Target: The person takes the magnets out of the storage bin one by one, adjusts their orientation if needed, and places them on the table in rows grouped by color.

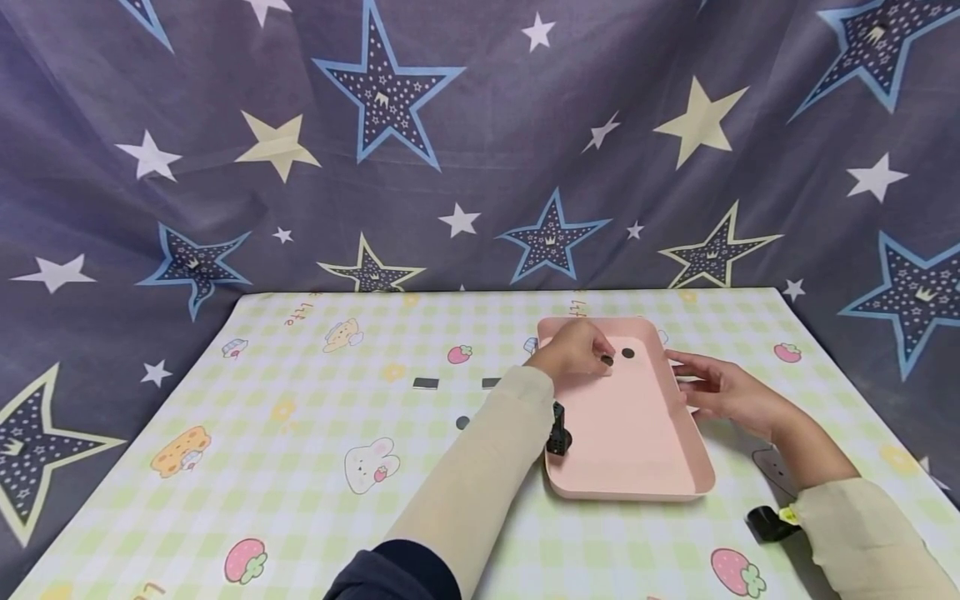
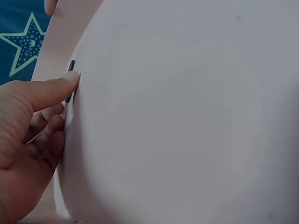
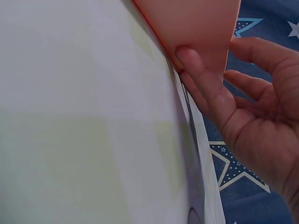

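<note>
Inside the far part of the pink tray, my left hand pinches a small black disc between thumb and fingers. The left wrist view shows the disc edge-on at the thumb tip, close against the tray's surface. Another black disc lies flat in the tray just right of it. At the tray's right side, my right hand touches the wall with extended fingers. In the right wrist view its thumb rests on the outer wall and other fingertips are at the rim.
Left of the tray, two small dark rectangular pieces and a dark grey disc lie on the checked tablecloth. The left forearm partly covers one dark rectangle. A star-patterned curtain hangs behind the table.
</note>
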{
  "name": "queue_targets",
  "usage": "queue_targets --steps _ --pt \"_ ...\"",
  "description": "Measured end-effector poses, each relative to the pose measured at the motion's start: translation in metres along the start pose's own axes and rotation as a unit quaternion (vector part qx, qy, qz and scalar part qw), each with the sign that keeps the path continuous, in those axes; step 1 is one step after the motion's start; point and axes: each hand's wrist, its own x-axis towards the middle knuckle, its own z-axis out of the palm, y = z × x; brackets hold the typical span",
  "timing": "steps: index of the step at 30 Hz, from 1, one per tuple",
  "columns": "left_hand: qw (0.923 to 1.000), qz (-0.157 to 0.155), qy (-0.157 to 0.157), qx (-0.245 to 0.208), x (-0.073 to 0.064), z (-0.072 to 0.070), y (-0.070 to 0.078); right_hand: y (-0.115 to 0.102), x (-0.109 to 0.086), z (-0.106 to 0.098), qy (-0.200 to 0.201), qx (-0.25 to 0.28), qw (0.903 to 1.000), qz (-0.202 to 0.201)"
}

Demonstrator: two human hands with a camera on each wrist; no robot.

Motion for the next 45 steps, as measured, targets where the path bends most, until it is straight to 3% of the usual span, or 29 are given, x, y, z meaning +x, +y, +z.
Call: queue_targets --steps 5,19,31,45 --pt "0.9998 0.007 -0.014 0.013 -0.0013 0.0003 0.0001 0.0002 0.0 0.0 -0.002 -0.001 1.0 -0.002" --pt "0.9998 0.008 -0.012 0.009 -0.0057 -0.001 -0.0019 -0.0002 0.0005 0.0008 0.002 -0.01 1.0 -0.001" --pt "0.9982 0.045 0.001 -0.041 -0.0036 0.0013 -0.0024 -0.0033 -0.0017 0.0013 0.005 -0.009 0.9999 0.001" --pt "0.9881 0.036 -0.003 -0.15 -0.0075 -0.0085 0.0037 -0.0036 -0.0023 0.0022 0.013 0.001 0.9999 -0.006"
